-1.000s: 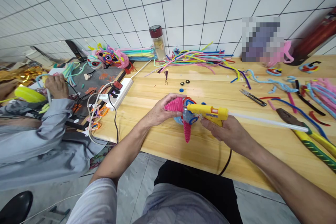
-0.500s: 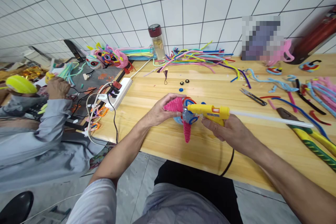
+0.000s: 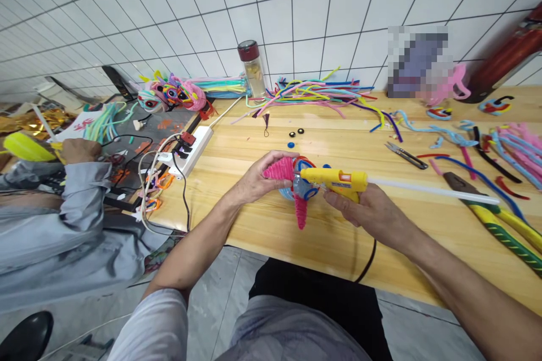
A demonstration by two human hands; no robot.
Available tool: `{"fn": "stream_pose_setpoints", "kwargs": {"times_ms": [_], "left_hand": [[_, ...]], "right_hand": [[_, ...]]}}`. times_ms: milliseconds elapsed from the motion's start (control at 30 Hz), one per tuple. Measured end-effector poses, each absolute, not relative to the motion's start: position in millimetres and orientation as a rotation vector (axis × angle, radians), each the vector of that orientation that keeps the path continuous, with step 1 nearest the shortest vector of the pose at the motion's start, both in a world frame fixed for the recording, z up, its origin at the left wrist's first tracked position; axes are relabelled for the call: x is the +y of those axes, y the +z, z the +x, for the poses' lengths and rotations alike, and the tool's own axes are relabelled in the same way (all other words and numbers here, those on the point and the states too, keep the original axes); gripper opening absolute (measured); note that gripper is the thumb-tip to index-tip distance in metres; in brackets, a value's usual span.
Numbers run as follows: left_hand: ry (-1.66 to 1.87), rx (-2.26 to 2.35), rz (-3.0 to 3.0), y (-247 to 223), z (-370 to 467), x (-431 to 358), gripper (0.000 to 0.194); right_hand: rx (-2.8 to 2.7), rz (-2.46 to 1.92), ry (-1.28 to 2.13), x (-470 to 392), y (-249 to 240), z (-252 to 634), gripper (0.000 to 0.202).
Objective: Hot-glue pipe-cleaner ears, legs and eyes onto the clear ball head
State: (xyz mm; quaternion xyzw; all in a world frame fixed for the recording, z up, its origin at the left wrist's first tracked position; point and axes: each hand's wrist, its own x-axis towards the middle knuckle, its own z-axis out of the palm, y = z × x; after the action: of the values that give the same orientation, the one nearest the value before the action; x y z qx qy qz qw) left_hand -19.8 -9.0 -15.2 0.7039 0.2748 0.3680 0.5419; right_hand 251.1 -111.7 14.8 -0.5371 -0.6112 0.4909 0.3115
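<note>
My left hand point(image 3: 269, 176) is closed on a pipe-cleaner figure point(image 3: 300, 210) with bright pink pointed parts, a grey-blue middle and red and blue loops. A yellow hot glue gun point(image 3: 353, 179) is in my right hand point(image 3: 363, 203), its fingers wrapped round the handle. The gun's nozzle points left and meets the figure near its middle; whether it touches cannot be made out. From the gun's back a long white glue stick point(image 3: 436, 190) juts out to the right. Beyond the figure lie a blue disc point(image 3: 291, 145) and two small black rings point(image 3: 300, 131).
A white power strip point(image 3: 195, 149) with cords lies left. Along the wall stand a glass bottle point(image 3: 254, 76) and pipe cleaners point(image 3: 313, 93). Snips point(image 3: 406, 155) and green-yellow pliers point(image 3: 503, 231) lie right. At far left, a co-worker's hand point(image 3: 80, 150) holds a yellow tool.
My hands, the figure and the glue gun stay almost in place; the view has shifted slightly. The co-worker's hand has moved left, with a yellow tool and white stick now showing.
</note>
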Motion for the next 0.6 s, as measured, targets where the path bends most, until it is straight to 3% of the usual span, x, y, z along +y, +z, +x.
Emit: {"fn": "stream_pose_setpoints", "kwargs": {"times_ms": [600], "left_hand": [[0.906, 0.634, 1.691, -15.9, -20.4, -6.9, 0.06]], "right_hand": [[-1.587, -1.387, 1.305, -110.1, 12.7, 249.2, 0.049]]}}
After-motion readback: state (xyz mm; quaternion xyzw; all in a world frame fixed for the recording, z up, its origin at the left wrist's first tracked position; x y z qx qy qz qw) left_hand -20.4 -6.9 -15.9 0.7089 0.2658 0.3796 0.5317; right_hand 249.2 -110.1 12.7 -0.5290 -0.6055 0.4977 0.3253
